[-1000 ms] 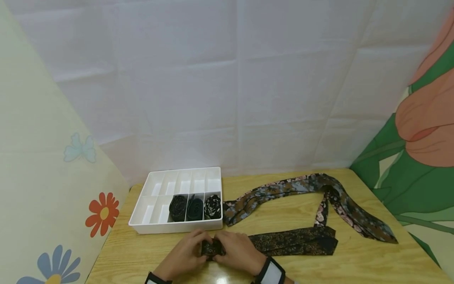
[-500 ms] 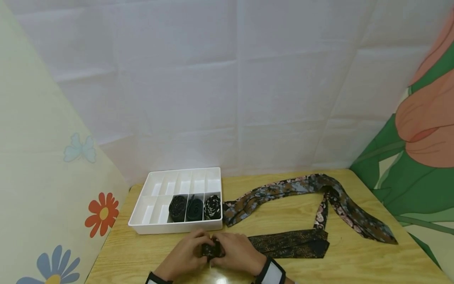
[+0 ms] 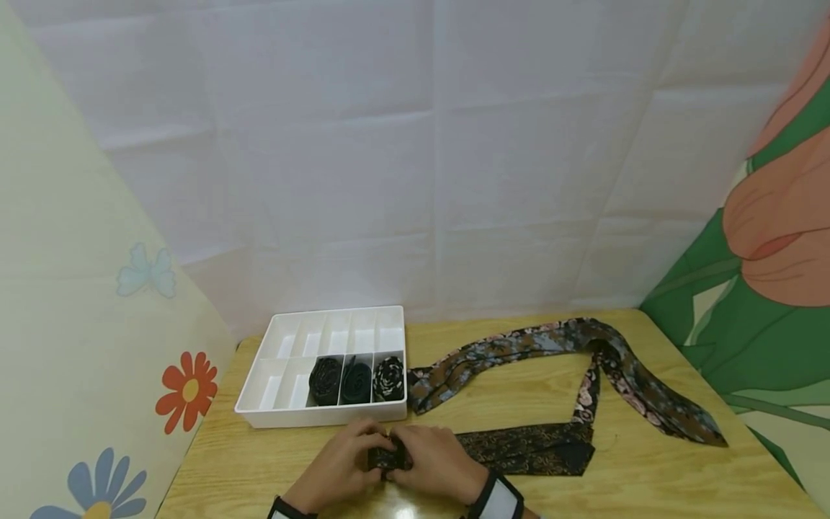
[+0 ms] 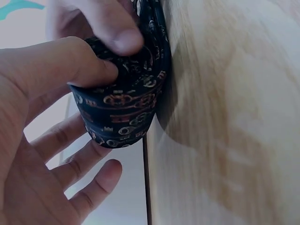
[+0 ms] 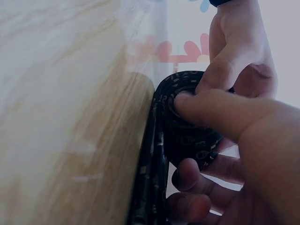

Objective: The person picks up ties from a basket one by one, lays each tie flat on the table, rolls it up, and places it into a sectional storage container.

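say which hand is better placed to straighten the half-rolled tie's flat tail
Probably the right hand: the flat tail lies out on its side. The left hand is across the roll, farther away.

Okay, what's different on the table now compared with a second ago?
The flat end of the dark patterned necktie has slid left, toward the roll that the left hand and right hand still hold. The floral necktie, white divided tray and its three rolled neckties stayed put.

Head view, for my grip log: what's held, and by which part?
The left hand and right hand hold the dark patterned necktie by its rolled end.
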